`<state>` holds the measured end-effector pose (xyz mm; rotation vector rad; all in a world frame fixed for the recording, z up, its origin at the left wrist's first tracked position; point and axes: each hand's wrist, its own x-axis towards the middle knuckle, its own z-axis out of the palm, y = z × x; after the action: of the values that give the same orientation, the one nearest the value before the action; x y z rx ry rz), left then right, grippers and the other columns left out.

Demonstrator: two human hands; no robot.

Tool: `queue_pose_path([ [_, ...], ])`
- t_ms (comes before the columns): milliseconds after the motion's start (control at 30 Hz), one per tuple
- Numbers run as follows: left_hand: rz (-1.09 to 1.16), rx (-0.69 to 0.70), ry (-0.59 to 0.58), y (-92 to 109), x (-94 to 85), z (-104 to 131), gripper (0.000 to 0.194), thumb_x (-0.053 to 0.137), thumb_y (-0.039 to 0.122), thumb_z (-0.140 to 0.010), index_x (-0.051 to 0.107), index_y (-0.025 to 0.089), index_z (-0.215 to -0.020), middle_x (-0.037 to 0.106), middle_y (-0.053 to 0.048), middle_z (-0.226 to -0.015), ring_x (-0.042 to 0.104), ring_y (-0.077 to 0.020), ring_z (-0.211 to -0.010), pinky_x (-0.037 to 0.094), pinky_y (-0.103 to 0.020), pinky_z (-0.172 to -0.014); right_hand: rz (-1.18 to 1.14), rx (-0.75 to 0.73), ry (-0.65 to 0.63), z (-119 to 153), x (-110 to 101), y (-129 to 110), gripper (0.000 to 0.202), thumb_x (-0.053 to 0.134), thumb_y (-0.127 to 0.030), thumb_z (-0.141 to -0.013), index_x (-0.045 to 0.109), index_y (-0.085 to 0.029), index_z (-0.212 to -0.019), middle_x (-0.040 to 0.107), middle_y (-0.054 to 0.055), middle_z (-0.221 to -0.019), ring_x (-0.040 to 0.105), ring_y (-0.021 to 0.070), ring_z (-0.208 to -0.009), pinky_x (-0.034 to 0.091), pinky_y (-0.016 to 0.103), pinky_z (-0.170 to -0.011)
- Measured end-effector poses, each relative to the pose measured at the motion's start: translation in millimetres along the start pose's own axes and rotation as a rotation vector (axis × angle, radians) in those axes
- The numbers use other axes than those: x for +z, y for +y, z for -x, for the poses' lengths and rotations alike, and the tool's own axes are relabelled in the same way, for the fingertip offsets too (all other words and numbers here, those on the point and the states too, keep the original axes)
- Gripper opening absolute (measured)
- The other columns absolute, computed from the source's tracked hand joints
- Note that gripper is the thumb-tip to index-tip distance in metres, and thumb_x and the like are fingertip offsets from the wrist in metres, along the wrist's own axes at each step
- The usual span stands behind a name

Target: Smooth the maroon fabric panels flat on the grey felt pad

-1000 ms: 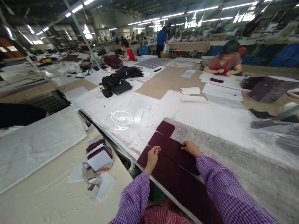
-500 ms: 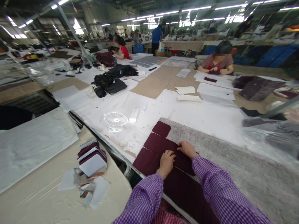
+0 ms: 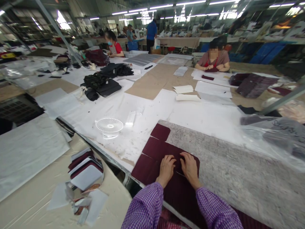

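Hands together now — your left hand (image 3: 166, 167) and right hand (image 3: 190, 167) lie flat, palms down, side by side on the maroon fabric piece (image 3: 152, 165), fingers spread and holding nothing, only pressing. A second ago they were apart, your left at the cloth's near-left edge and your right farther up on its right side; half a second ago your left had already slid in beside the right. The maroon fabric piece lies directly under both palms on the grey mat (image 3: 238, 165), its notched tab pointing away from your fingertips. Ahead and to the left of your left hand stands the small white fan (image 3: 109, 126) — well apart from the cloth. Left of your left wrist, on the neighbouring table, sits the stack of maroon and white pieces (image 3: 85, 168). Far ahead of your right hand, a seated person (image 3: 214, 60) works at the same table.
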<state>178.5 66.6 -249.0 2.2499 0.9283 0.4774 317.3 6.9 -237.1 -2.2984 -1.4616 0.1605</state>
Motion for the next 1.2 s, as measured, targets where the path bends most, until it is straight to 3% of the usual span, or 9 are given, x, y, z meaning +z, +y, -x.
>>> queue_pose_path([
  [233,0.011,0.020,-0.012,-4.8,4.5,-1.1,0.033,0.047,0.007,-0.081,0.060,0.020,-0.109,0.060,-0.006,-0.115,0.049,-0.0227,-0.106,0.047,-0.042,-0.089,-0.075,-0.121,0.034,-13.9,42.6,-11.6,0.039,0.031,-0.016,-0.090,0.054,-0.014,-0.122,0.054,0.012,-0.132,0.046,0.0213,-0.123,0.039,0.038,-0.101],
  [433,0.028,0.018,-0.006,-8.2,5.6,-1.4,0.035,0.046,0.005,-0.080,0.060,0.020,-0.109,0.060,-0.005,-0.115,0.049,-0.0213,-0.106,0.046,-0.040,-0.090,-0.091,-0.090,0.125,-15.1,69.1,-3.7,0.044,0.025,-0.021,-0.094,0.045,-0.009,-0.131,0.047,0.017,-0.138,0.038,0.0224,-0.131,0.039,0.045,-0.104],
  [667,0.045,0.016,0.004,-10.6,7.3,-2.1,0.036,0.049,0.003,-0.078,0.060,0.020,-0.108,0.061,-0.004,-0.115,0.049,-0.0203,-0.106,0.046,-0.039,-0.092,-0.026,-0.094,0.121,-12.7,69.1,-5.6,0.047,0.022,-0.025,-0.097,0.031,-0.009,-0.140,0.037,0.017,-0.146,0.022,0.0223,-0.139,0.031,0.047,-0.109],
  [800,0.056,0.020,0.000,-11.0,7.8,-2.3,0.036,0.048,0.003,-0.078,0.060,0.019,-0.109,0.060,-0.006,-0.116,0.049,-0.0213,-0.107,0.046,-0.041,-0.093,0.062,-0.064,0.098,-12.4,67.9,-6.2,0.052,0.022,-0.029,-0.097,0.021,-0.007,-0.144,0.034,0.016,-0.147,0.022,0.0233,-0.139,0.028,0.047,-0.110],
  [1200,0.076,0.013,-0.017,-8.0,5.2,-0.8,0.031,0.052,0.012,-0.083,0.060,0.022,-0.111,0.059,-0.005,-0.118,0.050,-0.0223,-0.110,0.046,-0.044,-0.094,0.291,0.039,0.046,16.7,42.2,25.1,0.063,0.022,-0.044,-0.095,0.031,0.000,-0.140,0.026,0.022,-0.149,0.019,0.0304,-0.139,0.015,0.050,-0.111],
])
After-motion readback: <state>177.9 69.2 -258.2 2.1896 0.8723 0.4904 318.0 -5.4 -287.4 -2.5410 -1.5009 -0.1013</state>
